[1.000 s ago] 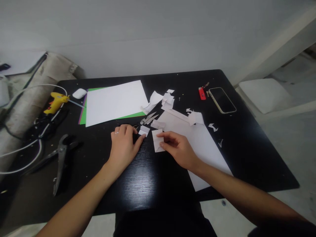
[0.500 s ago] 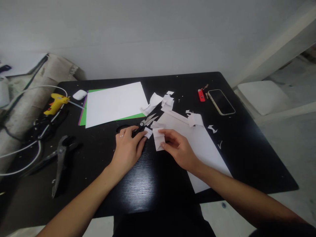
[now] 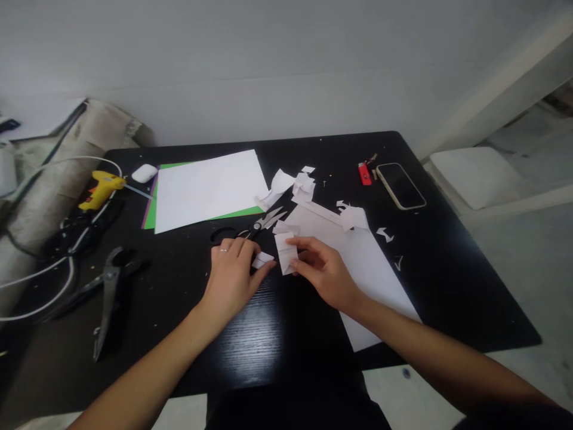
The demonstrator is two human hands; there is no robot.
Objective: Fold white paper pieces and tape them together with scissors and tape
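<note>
No text, label, brand, number or sign can be read anywhere in view.

On black table: stacked paper, white sheet, scraps, scissors, pliers, glue gun, lighter, phone, white case.
</note>
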